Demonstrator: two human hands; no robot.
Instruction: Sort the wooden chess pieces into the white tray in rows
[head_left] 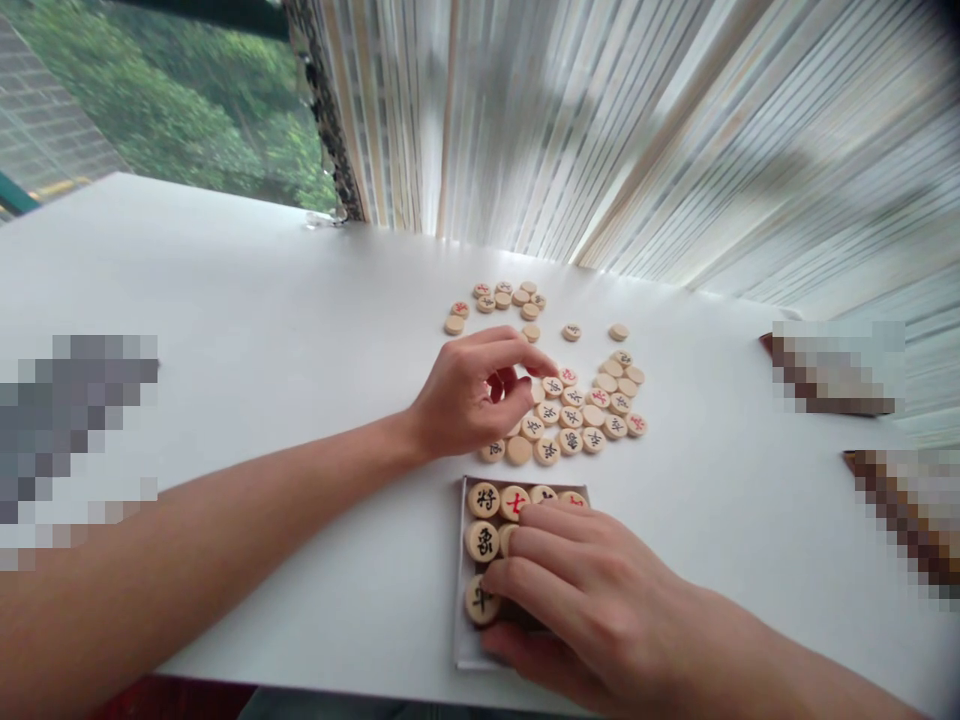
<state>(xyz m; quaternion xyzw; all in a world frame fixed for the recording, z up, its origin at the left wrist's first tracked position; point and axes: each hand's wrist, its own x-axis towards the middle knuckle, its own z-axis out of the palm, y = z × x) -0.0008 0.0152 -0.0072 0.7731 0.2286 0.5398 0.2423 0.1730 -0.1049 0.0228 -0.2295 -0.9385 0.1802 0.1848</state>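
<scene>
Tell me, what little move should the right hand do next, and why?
Perhaps the right hand should nudge the near-left piece toward the black-marked piece just behind it in the box. Its fingers are already at that near-left piece, and a small gap seems to separate the two.

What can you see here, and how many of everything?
Box: one, pale grey, near table's front edge
Boxed pieces: at least seven, light wood with black or red signs, in the box
Loose pieces: over two dozen, light wood, beyond the box
Table: one, white, under everything
Curtain: striped, white and beige, behind table
Greenery: uncountable, green, outside, upper left
Blurred things: two, brown-edged, right
Blurred patch: one, greyish, left
Left hand: one, bare, over loose pieces
Right hand: one, bare, over box
</scene>
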